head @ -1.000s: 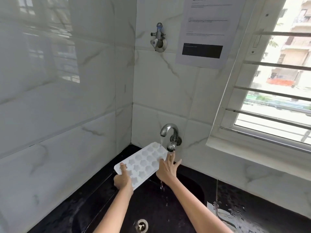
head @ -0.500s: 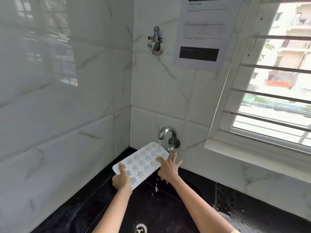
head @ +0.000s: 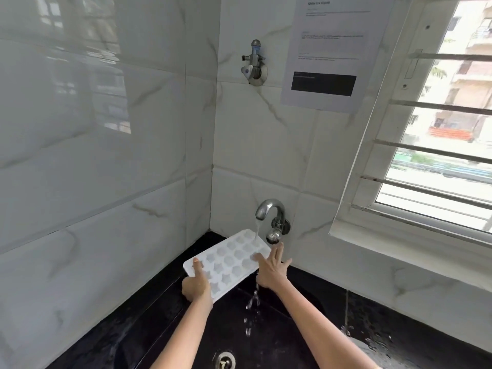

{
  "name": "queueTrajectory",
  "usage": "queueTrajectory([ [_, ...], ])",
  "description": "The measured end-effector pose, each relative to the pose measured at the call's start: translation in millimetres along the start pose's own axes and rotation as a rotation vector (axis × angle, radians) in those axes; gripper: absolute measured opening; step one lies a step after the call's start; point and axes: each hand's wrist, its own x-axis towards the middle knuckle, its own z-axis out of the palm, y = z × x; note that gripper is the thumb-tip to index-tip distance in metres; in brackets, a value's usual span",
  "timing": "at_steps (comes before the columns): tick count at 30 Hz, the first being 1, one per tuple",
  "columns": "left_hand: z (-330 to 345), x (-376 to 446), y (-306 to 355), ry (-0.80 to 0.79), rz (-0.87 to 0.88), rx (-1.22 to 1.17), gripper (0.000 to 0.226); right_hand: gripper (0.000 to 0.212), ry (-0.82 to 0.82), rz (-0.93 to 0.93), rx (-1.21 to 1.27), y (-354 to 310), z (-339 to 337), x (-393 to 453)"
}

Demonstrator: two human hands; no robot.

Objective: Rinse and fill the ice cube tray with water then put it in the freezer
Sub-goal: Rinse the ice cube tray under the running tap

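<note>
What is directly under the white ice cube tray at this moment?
Under the ice cube tray lies the black sink, and water falls off the tray's right edge into it. The drain shows lower down. The tray and the left hand hide the sink part beneath.

Tray [head: 231,259] white matt plastic, probably; tap [head: 269,209] shiny metal; wall tiles [head: 106,145] glossy.

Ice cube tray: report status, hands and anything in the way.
Left hand grips ice cube tray by near corner. Right hand open, fingers flat on its far end. Tray under running tap, water spilling into sink. Nothing in the way.
</note>
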Motion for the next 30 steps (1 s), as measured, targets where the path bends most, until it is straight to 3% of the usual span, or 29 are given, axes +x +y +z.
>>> queueTrajectory([
  [10,1.3,2.3,0.2,0.002,-0.059,-0.041,0.063,0.071,-0.02,0.016,0.133,-9.9,-6.3,-2.8],
  [15,6.0,5.4,3.7,0.046,-0.048,-0.08,0.06,0.062,0.177,-0.06,0.113,-15.8,0.1,-9.3],
  [30,31.3,-10.0,-8.5,0.009,-0.033,-0.094,0.063,0.063,0.054,-0.009,0.185,-7.7,-2.8,-4.4],
])
